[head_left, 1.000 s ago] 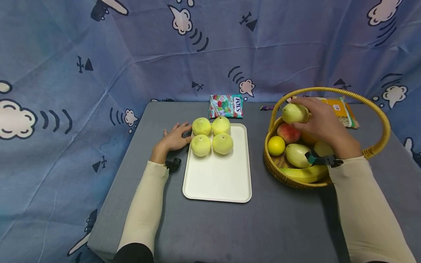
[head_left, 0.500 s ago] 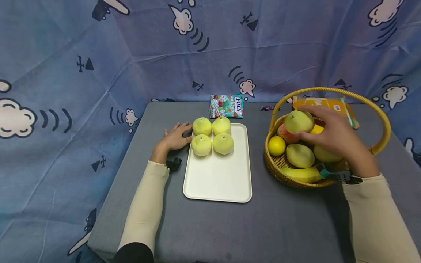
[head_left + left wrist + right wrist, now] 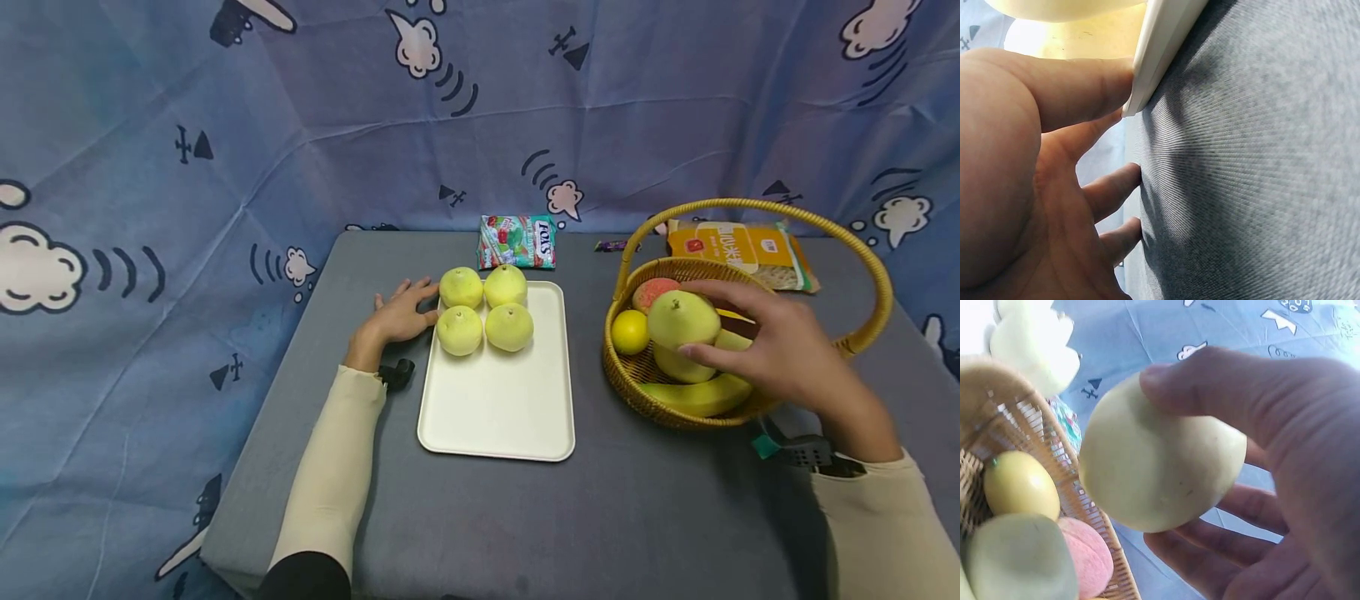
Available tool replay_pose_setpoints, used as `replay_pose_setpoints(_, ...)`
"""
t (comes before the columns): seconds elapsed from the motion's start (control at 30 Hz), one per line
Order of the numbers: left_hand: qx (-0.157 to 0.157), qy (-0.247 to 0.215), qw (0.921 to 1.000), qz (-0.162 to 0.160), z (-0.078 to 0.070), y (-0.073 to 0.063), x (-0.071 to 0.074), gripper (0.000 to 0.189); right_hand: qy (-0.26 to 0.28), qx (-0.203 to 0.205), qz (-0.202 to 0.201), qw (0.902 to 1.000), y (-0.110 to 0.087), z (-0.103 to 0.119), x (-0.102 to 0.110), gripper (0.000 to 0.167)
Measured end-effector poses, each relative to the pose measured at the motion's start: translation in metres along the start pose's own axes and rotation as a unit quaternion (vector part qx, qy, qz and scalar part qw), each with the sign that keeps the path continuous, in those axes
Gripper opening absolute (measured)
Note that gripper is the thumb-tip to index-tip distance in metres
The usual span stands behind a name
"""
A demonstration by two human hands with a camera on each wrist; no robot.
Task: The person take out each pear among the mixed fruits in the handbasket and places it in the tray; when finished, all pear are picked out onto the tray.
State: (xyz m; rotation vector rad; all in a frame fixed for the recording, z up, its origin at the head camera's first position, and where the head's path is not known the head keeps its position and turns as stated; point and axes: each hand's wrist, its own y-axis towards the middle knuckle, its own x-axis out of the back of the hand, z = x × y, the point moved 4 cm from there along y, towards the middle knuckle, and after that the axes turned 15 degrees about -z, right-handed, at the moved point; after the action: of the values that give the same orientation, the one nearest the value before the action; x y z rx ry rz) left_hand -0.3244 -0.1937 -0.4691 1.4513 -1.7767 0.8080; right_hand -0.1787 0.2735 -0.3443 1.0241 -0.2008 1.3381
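The right hand [image 3: 787, 337] and the held pale green fruit [image 3: 681, 317] sit lower in the head view than a second ago, and the yellow packet [image 3: 750, 250] at the upper right now shows more fully; the left hand [image 3: 401, 315], the white tray [image 3: 495, 408] and the four pale green fruits [image 3: 509, 327] keep their places. The right thumb and fingers pinch the held fruit from the right, leaving its left side bare and turned toward the tray. It is nearly round, so no clear long axis shows; its stem end faces up toward the head camera. In that view it overlaps the fruit in the basket [image 3: 618, 383], right of centre, and the right wrist view shows it apart from them. The tray lies to its left across a strip of grey table [image 3: 588, 492], long side running up and down the frame, its lower part bare and the four fruits grouped at its upper end. The left hand rests with spread fingers at the tray's upper left edge, thumb touching the rim; the right hand is the one nearer the basket
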Motion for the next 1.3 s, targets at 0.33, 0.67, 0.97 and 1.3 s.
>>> replay_pose_setpoints(0.33,-0.002,0.002,1.0,0.001,-0.001,-0.001,0.001,0.067,0.079,-0.015,0.02,0.9966,-0.011,0.024,-0.016,0.08)
replay_pose_setpoints(0.67,-0.001,-0.004,1.0,-0.001,0.003,0.001,-0.001,0.065,0.134,-0.006,0.058,0.9893,-0.005,0.051,-0.049,0.074)
replay_pose_setpoints(0.97,-0.005,0.0,1.0,-0.003,0.003,0.002,-0.002,0.067,0.15,0.004,0.108,0.9827,-0.001,0.063,-0.082,0.072)
replay_pose_setpoints(1.3,-0.007,0.001,1.0,-0.002,0.004,0.003,-0.003,0.066,0.188,0.02,0.14,0.9718,0.001,0.078,-0.117,0.071)
